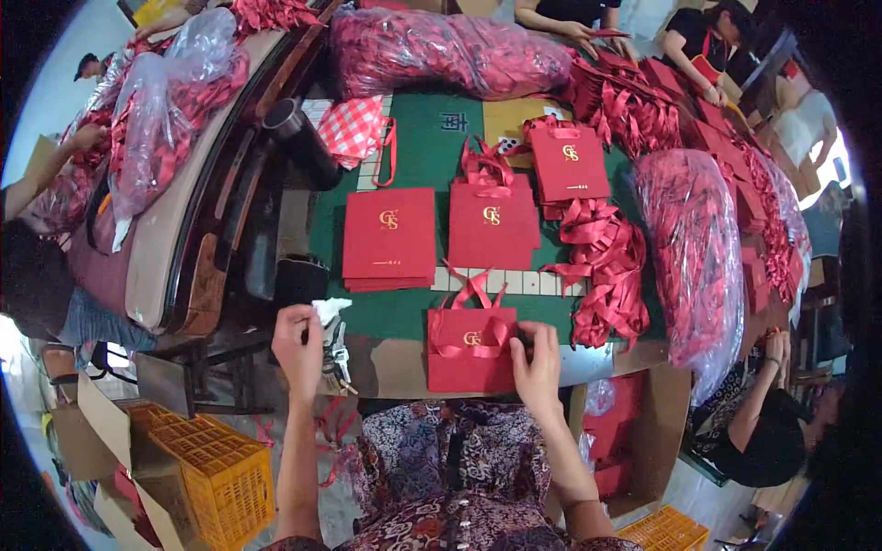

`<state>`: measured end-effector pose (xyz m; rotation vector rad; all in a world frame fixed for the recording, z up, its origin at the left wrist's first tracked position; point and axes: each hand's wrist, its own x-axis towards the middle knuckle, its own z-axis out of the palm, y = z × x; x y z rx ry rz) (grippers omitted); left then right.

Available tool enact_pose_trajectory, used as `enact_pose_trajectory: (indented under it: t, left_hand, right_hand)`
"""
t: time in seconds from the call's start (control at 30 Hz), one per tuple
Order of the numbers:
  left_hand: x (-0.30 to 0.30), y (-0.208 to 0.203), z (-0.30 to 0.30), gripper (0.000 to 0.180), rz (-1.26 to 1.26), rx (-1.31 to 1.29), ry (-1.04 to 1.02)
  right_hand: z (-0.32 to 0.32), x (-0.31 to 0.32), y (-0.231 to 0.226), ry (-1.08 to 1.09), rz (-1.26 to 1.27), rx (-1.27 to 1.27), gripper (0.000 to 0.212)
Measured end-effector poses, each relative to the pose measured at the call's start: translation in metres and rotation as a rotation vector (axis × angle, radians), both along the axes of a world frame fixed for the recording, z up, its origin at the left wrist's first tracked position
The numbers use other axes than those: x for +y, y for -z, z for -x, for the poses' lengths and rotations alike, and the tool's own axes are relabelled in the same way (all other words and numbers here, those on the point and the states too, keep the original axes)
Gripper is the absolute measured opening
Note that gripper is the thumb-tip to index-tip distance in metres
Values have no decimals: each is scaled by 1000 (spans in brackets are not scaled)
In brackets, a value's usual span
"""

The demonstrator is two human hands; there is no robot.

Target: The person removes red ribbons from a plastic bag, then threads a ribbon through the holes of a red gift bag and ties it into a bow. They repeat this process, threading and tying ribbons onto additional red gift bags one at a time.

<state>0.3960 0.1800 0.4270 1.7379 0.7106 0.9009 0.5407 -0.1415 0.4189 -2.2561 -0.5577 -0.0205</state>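
Observation:
A small red gift bag (450, 367) with gold lettering and red ribbon handles lies at the table's near edge in front of me. My right hand (537, 369) is at its right edge, thumb and fingers bent against the side. Off to the left, my left hand (299, 351) is raised with curled fingers, beside a crumpled white tissue (332, 309); what lies between its fingertips is hidden. Beyond the bag are a stack of flat red bags (389, 237) and a second stack with ribbon handles (492, 230). Another handled bag (569, 165) lies farther right.
Loose red ribbons (602, 275) heap to the right, beside a plastic sack of ribbon (694, 248). A similar sack (450, 50) crosses the back. At left stand a dark tumbler (299, 142) and, on the floor, a yellow crate (230, 477). Other people work around the table.

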Motion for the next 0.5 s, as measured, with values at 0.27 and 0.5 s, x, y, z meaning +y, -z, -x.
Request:
enact_pose_trajectory:
  t: [0.27,0.5]
  left_hand:
    - [5,12,-25,12,-648,340,200]
    - [-6,18,-27,17,-861,531,205]
  right_hand:
    - [-5,12,8,-17,4,-14,43]
    - [-8,11,18,34,-61,128,42]
